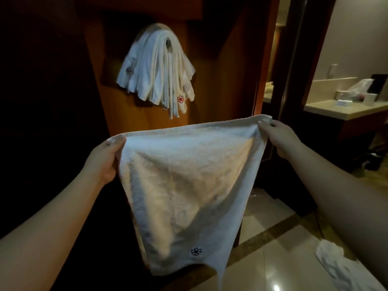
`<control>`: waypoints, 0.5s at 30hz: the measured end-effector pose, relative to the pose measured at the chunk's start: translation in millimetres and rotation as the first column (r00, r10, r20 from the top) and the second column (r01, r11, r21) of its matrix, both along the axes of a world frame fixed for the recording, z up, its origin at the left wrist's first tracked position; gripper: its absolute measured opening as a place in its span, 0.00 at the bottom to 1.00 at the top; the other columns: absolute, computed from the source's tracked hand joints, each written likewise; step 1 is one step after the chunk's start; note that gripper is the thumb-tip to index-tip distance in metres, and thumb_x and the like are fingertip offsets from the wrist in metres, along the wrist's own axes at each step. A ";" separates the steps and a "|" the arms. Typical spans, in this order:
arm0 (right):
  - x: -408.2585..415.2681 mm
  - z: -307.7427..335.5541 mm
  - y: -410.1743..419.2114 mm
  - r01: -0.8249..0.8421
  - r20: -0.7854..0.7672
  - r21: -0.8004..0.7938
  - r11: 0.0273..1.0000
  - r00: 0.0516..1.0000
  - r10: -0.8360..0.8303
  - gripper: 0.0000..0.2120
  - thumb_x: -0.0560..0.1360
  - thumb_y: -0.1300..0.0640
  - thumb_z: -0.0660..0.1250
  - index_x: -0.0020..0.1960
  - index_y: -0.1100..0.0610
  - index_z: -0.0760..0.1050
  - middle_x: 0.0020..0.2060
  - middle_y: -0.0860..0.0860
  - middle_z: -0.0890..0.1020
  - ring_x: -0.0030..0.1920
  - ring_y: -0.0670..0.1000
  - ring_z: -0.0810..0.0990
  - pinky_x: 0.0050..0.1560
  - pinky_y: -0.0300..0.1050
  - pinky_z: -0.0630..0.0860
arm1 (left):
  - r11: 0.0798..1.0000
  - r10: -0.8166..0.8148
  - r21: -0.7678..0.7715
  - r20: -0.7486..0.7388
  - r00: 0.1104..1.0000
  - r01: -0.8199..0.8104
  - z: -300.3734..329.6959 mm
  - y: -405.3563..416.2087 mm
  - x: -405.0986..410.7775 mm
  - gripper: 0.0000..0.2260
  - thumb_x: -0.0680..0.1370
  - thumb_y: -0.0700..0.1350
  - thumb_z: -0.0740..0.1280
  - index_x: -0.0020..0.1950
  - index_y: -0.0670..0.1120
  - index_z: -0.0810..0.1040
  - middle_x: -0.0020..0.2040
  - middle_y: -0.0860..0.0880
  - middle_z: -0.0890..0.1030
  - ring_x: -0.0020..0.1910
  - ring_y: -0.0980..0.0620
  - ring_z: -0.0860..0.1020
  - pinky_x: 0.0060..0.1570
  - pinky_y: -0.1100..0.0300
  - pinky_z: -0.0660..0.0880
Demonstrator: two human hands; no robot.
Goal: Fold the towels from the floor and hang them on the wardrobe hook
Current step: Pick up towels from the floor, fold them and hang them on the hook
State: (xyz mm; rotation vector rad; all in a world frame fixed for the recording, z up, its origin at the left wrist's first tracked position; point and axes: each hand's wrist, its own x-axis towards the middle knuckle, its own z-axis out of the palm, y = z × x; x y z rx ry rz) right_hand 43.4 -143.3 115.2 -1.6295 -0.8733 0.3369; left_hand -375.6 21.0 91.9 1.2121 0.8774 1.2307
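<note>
Two hands held one white towel [189, 185] spread by its top corners, the left hand [105, 160] pinching the lower corner and the right hand [279, 135] pinching the higher one, so the top hem ran side to side between them. It hung flat, unfolded, directly below the wardrobe hook [168, 43], already thick with folded towels [155, 74]. More towels [344, 267] lay on the floor [273, 263] nearer the right arm.
</note>
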 end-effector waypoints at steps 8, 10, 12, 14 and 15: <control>-30.9 -15.6 9.1 -0.233 -0.351 0.031 0.972 0.908 0.229 0.14 0.81 0.48 0.66 0.61 0.55 0.80 0.51 0.52 0.87 0.54 0.54 0.85 0.55 0.55 0.81 | 0.938 0.064 -0.345 0.092 0.994 -0.029 7.9 1.4 -31.7 0.08 0.81 0.46 0.67 0.56 0.42 0.79 0.42 0.47 0.86 0.40 0.51 0.85 0.38 0.54 0.80; -44.8 -24.6 9.7 -0.231 -0.499 0.039 0.972 0.839 0.219 0.13 0.80 0.53 0.68 0.60 0.60 0.79 0.47 0.54 0.88 0.47 0.52 0.87 0.46 0.49 0.82 | 0.913 0.117 -0.405 0.119 0.986 -0.059 2.7 -6.0 -30.6 0.09 0.82 0.44 0.66 0.60 0.42 0.78 0.46 0.47 0.83 0.43 0.51 0.83 0.40 0.55 0.79; -64.4 -36.3 9.5 -0.216 -0.658 0.078 0.973 0.722 0.213 0.12 0.80 0.57 0.68 0.59 0.63 0.79 0.48 0.56 0.87 0.48 0.53 0.87 0.47 0.49 0.83 | 0.896 0.163 -0.439 0.167 0.972 -0.075 -4.8 -16.0 -24.4 0.09 0.82 0.44 0.66 0.60 0.42 0.77 0.46 0.47 0.83 0.43 0.53 0.82 0.38 0.57 0.79; -92.3 -48.0 8.4 -0.189 -0.753 0.143 0.972 0.616 0.231 0.13 0.81 0.57 0.67 0.60 0.65 0.78 0.51 0.58 0.87 0.51 0.55 0.87 0.50 0.51 0.83 | 0.887 0.206 -0.451 0.189 0.960 -0.101 -13.1 -31.8 -12.7 0.08 0.83 0.45 0.66 0.60 0.44 0.76 0.49 0.48 0.82 0.46 0.53 0.82 0.41 0.58 0.79; -108.2 -53.2 7.7 -0.175 -0.774 0.185 0.967 0.581 0.253 0.13 0.81 0.56 0.67 0.60 0.65 0.78 0.51 0.59 0.86 0.51 0.55 0.87 0.48 0.50 0.84 | 0.885 0.217 -0.453 0.192 0.957 -0.110 -18.1 -41.4 -5.2 0.08 0.83 0.47 0.65 0.59 0.44 0.76 0.51 0.48 0.82 0.48 0.53 0.82 0.45 0.58 0.79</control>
